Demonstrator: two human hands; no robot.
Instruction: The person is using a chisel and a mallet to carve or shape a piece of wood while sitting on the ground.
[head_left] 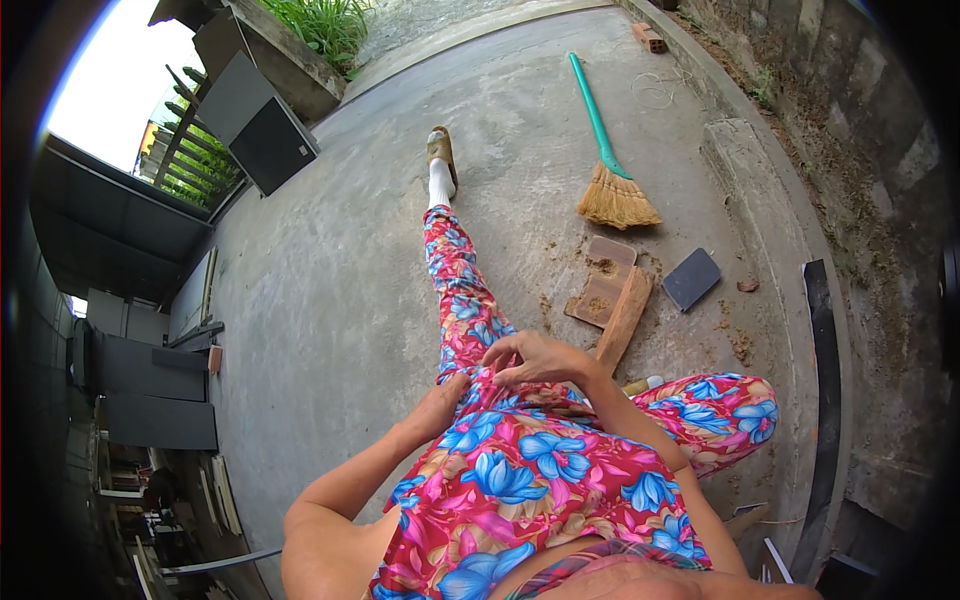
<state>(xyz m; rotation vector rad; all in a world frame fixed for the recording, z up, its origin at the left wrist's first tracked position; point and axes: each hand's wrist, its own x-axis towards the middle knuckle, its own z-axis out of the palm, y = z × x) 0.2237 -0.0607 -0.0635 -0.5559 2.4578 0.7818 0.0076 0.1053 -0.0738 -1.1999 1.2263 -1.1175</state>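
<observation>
Seated person on a grey concrete floor [330, 280]. Left hand [443, 400] rests on the pink-and-blue flowered trousers [520, 460] at the thigh; whether its fingers are apart cannot be told. Right hand [535, 358] hovers over the lap, wrist bent, fingers curled loosely apart, holding nothing. Judged risk: the reddish wooden block [622, 320], beside the green-handled straw broom [612, 180], could snag a shifting knee.
</observation>
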